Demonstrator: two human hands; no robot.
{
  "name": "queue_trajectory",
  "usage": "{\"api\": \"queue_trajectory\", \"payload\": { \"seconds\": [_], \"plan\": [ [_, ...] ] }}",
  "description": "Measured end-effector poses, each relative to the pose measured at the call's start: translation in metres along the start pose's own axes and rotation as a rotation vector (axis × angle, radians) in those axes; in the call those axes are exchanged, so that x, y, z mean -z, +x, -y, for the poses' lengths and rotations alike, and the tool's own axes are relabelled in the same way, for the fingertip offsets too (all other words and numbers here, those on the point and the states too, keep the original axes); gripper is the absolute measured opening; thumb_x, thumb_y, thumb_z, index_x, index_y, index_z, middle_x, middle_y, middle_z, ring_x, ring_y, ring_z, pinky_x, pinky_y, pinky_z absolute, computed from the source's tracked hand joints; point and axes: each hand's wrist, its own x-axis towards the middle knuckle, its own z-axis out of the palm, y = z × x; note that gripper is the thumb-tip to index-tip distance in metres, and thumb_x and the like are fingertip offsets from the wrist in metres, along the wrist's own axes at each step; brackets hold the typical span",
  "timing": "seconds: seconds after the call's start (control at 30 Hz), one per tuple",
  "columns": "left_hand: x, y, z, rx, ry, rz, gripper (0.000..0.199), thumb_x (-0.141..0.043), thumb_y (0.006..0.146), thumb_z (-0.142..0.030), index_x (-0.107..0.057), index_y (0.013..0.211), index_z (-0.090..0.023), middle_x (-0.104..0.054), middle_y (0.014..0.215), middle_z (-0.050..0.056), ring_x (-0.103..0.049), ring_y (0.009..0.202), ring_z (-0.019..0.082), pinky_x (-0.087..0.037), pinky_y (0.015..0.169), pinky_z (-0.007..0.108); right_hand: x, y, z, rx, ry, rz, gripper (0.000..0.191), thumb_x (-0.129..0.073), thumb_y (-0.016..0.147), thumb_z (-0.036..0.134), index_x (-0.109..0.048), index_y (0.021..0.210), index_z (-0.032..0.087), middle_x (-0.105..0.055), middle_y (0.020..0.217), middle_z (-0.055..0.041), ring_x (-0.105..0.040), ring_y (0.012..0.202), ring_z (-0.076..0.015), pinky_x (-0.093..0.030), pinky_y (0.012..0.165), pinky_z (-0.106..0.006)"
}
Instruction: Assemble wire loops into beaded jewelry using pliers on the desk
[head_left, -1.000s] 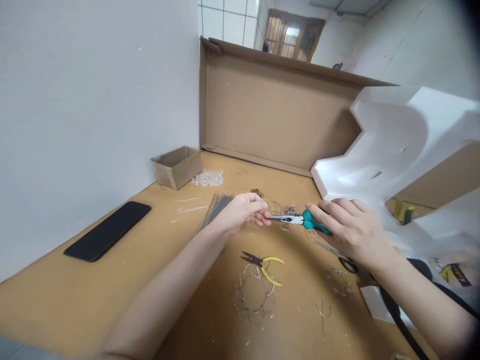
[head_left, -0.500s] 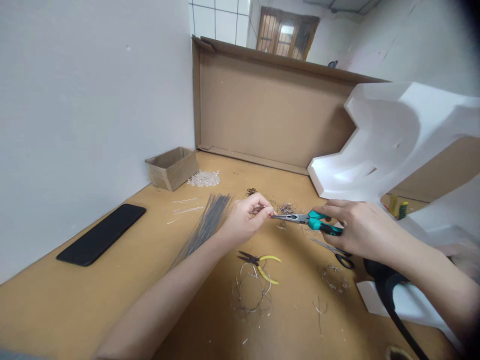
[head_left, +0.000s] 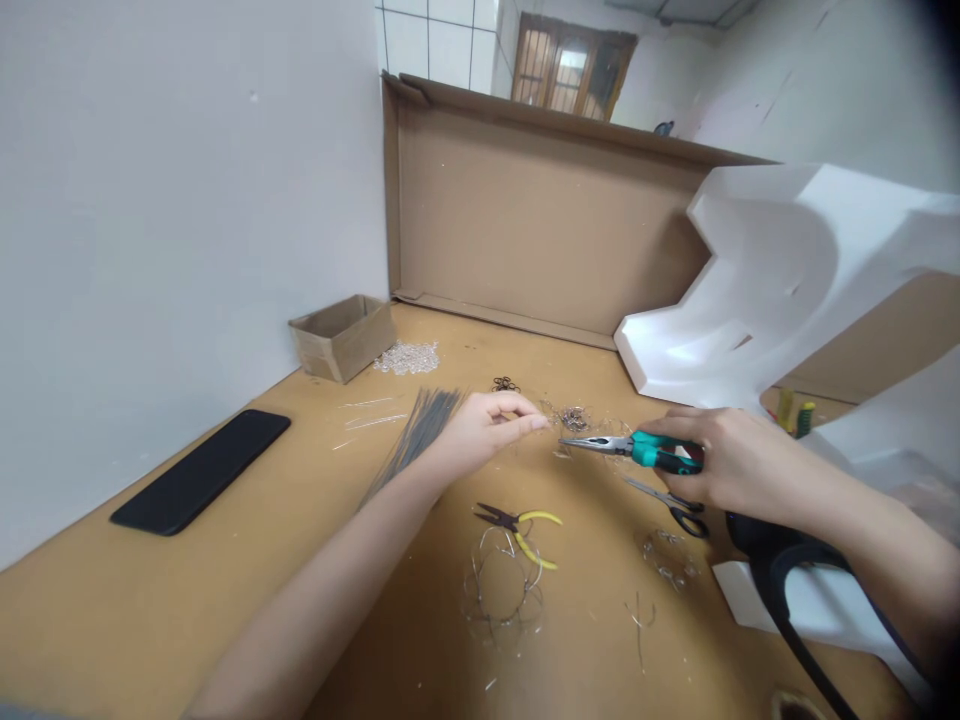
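My right hand (head_left: pixel 731 460) is wrapped round the teal and black handles of long-nose pliers (head_left: pixel 600 446). Their jaws point left and look nearly closed, a short gap from my left fingertips. My left hand (head_left: pixel 499 428) is pinched, thumb against finger; whatever is between the tips is too small to make out. Beneath that forearm lies a bundle of grey wires (head_left: pixel 420 435). Yellow-handled pliers (head_left: pixel 517 525) rest on a round wire shape (head_left: pixel 502 600) in front. A tangle of small wire pieces (head_left: pixel 574 419) sits just behind the pliers' jaws.
Scissors (head_left: pixel 675 508) and a wire ring (head_left: pixel 670 560) lie below my right hand. A small cardboard box (head_left: pixel 341 345) and a heap of clear beads (head_left: pixel 407 357) stand back left, a black phone (head_left: pixel 206 470) nearer. White foam (head_left: pixel 780 280) and a large cardboard tray (head_left: pixel 555 220) border the table.
The long-nose pliers have moved right and slightly down with my right hand, away from my left fingertips, which they met before. My left hand has stayed nearly in place, its fingers a little straighter.
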Motion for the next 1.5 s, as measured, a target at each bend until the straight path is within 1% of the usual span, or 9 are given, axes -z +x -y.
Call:
{"api": "queue_trajectory", "payload": {
  "seconds": [0.17,0.37,0.47,0.57,0.67,0.77,1.0,1.2,1.5],
  "plan": [
    [0.008,0.000,0.002,0.038,-0.052,0.053,0.016,-0.062,0.076,-0.029,-0.066,0.077,-0.015,-0.060,0.074,0.000,-0.053,0.058,0.007,-0.045,0.062,0.022,0.008,-0.001,0.000,-0.089,-0.040,0.129,0.019,-0.059,0.067,0.025,-0.067,0.085,0.024,-0.065,0.069,-0.0016,-0.057,0.058,-0.0162,-0.039,0.053,-0.027],
    [0.005,0.002,0.007,0.107,-0.139,0.072,0.015,-0.066,0.071,-0.026,-0.063,0.076,-0.013,-0.059,0.062,-0.002,-0.055,0.058,0.008,-0.046,0.062,0.022,0.007,-0.004,0.003,-0.038,-0.076,0.138,0.031,-0.059,0.069,0.027,-0.063,0.100,0.025,-0.066,0.082,-0.0032,-0.059,0.068,-0.0178,-0.043,0.059,-0.028],
    [0.004,0.005,0.012,0.185,-0.171,0.061,0.011,-0.065,0.071,-0.023,-0.061,0.072,-0.012,-0.059,0.059,-0.002,-0.054,0.054,0.006,-0.045,0.057,0.019,0.002,-0.007,0.003,-0.007,-0.157,0.088,0.037,-0.058,0.071,0.028,-0.059,0.107,0.023,-0.064,0.094,-0.0072,-0.059,0.080,-0.0225,-0.044,0.067,-0.033],
    [0.004,0.010,0.019,0.286,-0.283,0.092,0.014,-0.066,0.071,-0.024,-0.059,0.069,-0.012,-0.060,0.060,-0.001,-0.056,0.053,0.006,-0.044,0.053,0.018,-0.001,-0.012,0.003,0.059,-0.247,-0.019,0.036,-0.055,0.075,0.030,-0.056,0.110,0.021,-0.062,0.101,-0.0097,-0.057,0.088,-0.0252,-0.043,0.073,-0.037],
    [0.004,0.013,0.024,0.353,-0.411,0.142,0.017,-0.069,0.069,-0.025,-0.057,0.068,-0.012,-0.062,0.062,0.000,-0.059,0.055,0.008,-0.042,0.048,0.016,0.000,-0.016,0.005,0.143,-0.358,-0.136,0.035,-0.053,0.080,0.035,-0.056,0.110,0.017,-0.061,0.101,-0.0117,-0.055,0.088,-0.0261,-0.041,0.073,-0.038],
    [0.003,0.012,0.024,0.359,-0.465,0.163,0.018,-0.069,0.068,-0.024,-0.056,0.069,-0.012,-0.062,0.063,0.000,-0.059,0.052,0.007,-0.039,0.042,0.014,0.002,-0.017,0.011,0.230,-0.441,-0.188,0.035,-0.054,0.081,0.035,-0.055,0.111,0.017,-0.062,0.098,-0.0112,-0.053,0.085,-0.0253,-0.038,0.071,-0.037],
    [-0.003,0.007,0.013,0.365,-0.426,0.186,0.018,-0.068,0.068,-0.022,-0.054,0.065,-0.012,-0.062,0.058,-0.001,-0.057,0.047,0.006,-0.038,0.041,0.015,0.000,-0.016,0.022,0.368,-0.661,-0.238,0.035,-0.054,0.082,0.022,-0.052,0.116,0.016,-0.064,0.097,-0.0106,-0.052,0.082,-0.0255,-0.032,0.066,-0.036],
    [-0.005,0.004,0.007,0.368,-0.351,0.177,0.017,-0.066,0.069,-0.020,-0.052,0.063,-0.012,-0.062,0.055,-0.001,-0.058,0.046,0.007,-0.038,0.040,0.015,0.000,-0.008,0.029,0.441,-0.668,-0.221,0.031,-0.043,0.085,0.012,-0.053,0.114,0.014,-0.064,0.095,-0.0115,-0.051,0.080,-0.0237,-0.032,0.065,-0.036],
    [-0.007,0.003,0.004,0.370,-0.299,0.166,0.017,-0.064,0.071,-0.017,-0.051,0.061,-0.013,-0.060,0.054,-0.002,-0.056,0.044,0.006,-0.036,0.039,0.015,-0.001,-0.006,0.033,0.487,-0.682,-0.223,0.033,-0.045,0.085,0.008,-0.052,0.117,0.012,-0.065,0.093,-0.0098,-0.051,0.077,-0.0223,-0.033,0.064,-0.035]
  ]
}}
